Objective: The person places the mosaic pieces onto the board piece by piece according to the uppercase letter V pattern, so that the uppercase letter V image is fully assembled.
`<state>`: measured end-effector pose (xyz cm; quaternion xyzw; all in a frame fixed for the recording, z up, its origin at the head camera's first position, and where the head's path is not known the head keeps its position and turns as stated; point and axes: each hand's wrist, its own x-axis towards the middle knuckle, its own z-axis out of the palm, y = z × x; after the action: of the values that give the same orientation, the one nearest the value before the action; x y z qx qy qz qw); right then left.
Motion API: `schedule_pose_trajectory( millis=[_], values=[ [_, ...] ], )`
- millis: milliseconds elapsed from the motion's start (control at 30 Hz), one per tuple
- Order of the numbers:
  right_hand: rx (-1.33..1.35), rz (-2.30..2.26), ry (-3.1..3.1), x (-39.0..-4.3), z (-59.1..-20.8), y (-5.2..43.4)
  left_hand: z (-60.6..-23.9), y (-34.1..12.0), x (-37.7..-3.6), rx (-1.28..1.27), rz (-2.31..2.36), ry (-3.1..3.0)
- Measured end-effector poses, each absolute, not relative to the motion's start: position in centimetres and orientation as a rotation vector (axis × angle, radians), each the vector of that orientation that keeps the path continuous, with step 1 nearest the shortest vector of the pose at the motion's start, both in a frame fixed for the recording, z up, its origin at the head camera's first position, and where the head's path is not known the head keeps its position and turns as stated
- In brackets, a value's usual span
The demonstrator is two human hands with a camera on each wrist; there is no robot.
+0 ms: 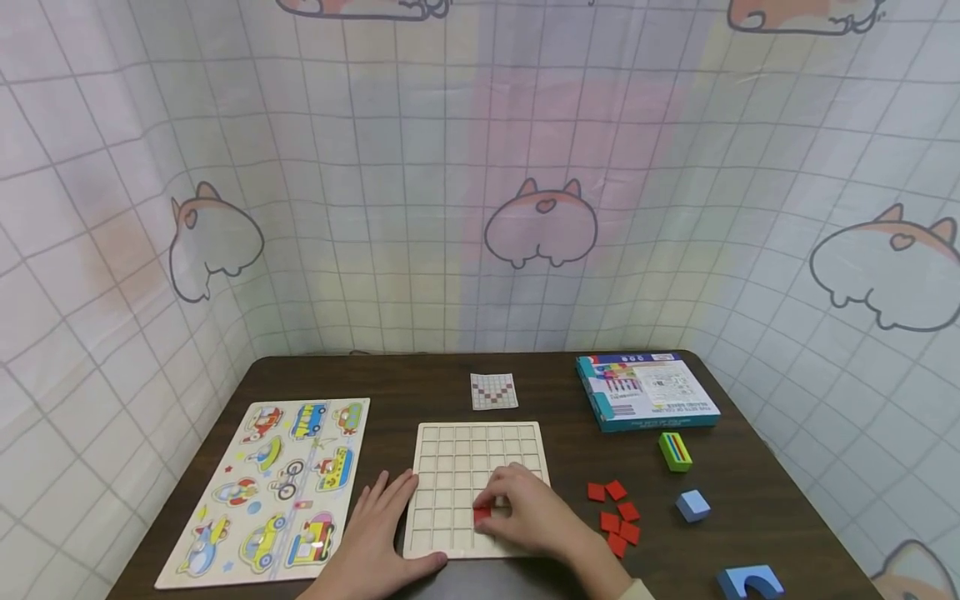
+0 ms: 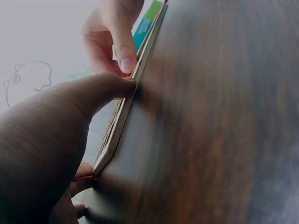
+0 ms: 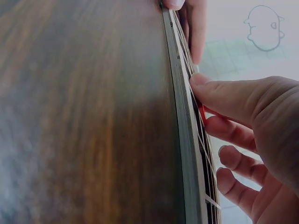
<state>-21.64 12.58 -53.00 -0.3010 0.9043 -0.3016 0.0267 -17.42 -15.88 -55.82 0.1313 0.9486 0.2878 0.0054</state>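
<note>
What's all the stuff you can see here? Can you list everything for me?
Grid board: 1, pale, front middle of table
Held tile: at least 1, red, over the grid board
Loose tiles: 6 visible, red, right of grid board
Card: 1, white with darker squares, behind grid board
Puzzle board: 1, pale with colourful vehicles, left
Box: 1, teal and white, back right
Striped block: 1, mostly green, right
Small block: 1, light blue, right
Arch block: 1, blue, front right
Table: 1, dark brown, underneath
Left hand: 1, bare, at grid board's left edge
Right hand: 1, bare, pinching held tile
</note>
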Motion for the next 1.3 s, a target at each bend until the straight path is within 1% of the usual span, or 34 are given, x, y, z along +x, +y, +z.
schedule_pose_trajectory(
  millis=[233,500,867,1300],
  values=[
    [-0.957,-0.913,2.778,-21.3,-53.3,12.9,-56.4,-15.9,-17.6,0.368,0.901,2.921],
    [-0.949,-0.984,2.749,-21.2,-53.1,13.7,-56.3,-15.9,-17.7,0.379,0.916,2.920],
    [-0.761,-1.031,2.855,-21.2,-51.8,17.1,-56.5,-15.6,-17.7,0.338,0.909,2.902],
    [-0.547,-0.978,3.023,-22.5,-52.3,21.8,-56.5,-15.6,-18.0,0.301,0.900,2.899]
  ],
)
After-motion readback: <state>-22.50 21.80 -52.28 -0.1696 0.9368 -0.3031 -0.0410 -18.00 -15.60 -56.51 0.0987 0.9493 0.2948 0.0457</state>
